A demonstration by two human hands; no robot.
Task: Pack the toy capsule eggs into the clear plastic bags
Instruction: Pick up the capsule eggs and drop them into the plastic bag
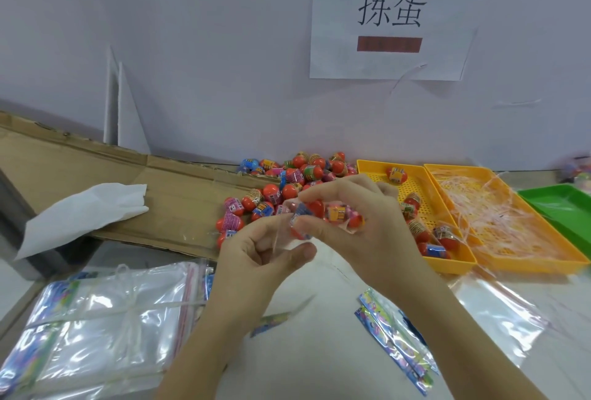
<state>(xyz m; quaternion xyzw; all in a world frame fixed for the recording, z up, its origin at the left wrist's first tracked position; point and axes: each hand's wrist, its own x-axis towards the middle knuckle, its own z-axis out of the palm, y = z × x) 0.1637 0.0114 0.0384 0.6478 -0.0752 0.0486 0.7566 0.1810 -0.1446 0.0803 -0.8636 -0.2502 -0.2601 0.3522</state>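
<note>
From the head camera, a paper sign [390, 15] taped to the wall ahead reads "拣蛋" in large black characters, with a red-brown bar under it whose print is too blurred to read. On the table [319, 351] my hands are close together over the middle: my left hand [256, 259] pinches the edge of a clear plastic bag [284, 233] between thumb and fingers, and my right hand [361, 227] grips the same bag from the other side, with a few bagged eggs [339, 212] showing red and orange through the film. Behind my hands lies the pile of capsule eggs [297, 172], mostly red with bright wrappers; one pink wrapper [232, 206] shows "6+", the rest I cannot read. My right hand hides part of the yellow tray [447, 263], which holds several more eggs. Beside it sits a second yellow tray [543, 263] full of pale plastic strings, then a green tray [556, 207]. At my left are flattened cardboard [96, 169], a white cloth [89, 211] and a tied stack of bags [105, 319]; loose bags [393, 335] with coloured headers lie near my right forearm.
</note>
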